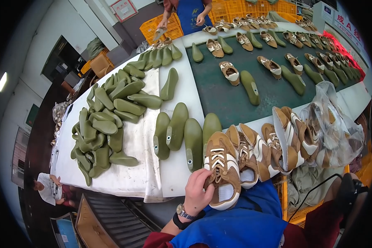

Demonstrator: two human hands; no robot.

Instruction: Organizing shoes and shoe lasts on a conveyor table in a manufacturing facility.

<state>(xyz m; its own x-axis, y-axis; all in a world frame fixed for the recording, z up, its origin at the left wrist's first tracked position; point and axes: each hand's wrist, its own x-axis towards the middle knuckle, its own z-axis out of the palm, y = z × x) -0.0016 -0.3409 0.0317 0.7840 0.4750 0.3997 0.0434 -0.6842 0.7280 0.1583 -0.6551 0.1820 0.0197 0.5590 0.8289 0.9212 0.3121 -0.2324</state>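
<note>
My left hand, with a watch and a black band at its wrist, grips a brown and white sneaker at its collar and laces. Its toe points away from me, and striped lining shows inside. Against it on the right leans a row of similar sneakers at the table's near edge. Several green shoe lasts lie just beyond and left of the held sneaker. A dark red sleeve and a black strap show at the lower right, by my right hand, whose fingers I cannot make out.
A heap of green lasts covers the white cloth at left. Sneakers and lasts stand in rows on the green mat. Clear plastic wraps shoes at right. A co-worker in a blue apron stands across the table.
</note>
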